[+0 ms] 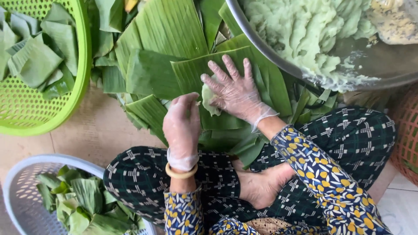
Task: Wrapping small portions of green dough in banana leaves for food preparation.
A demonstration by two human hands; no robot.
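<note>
Fig.: Metal bowl [305,72] of pale-green dough, top right. Banana leaves [170,48] stacked at centre. Green basket [80,82] w/ folded leaf parcels, top left; grey basket [26,167] w/ leaf scraps, bottom left. Right hand [235,91], gloved, spread wide on leaf; left hand [182,126], gloved, narrowly curled, pinching dough lump [209,99] betw. both hands.

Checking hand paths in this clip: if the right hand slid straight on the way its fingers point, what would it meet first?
Probably more of the flat green banana leaves it rests on; the fingers point up-left across the pile. Depth is unclear.
</note>
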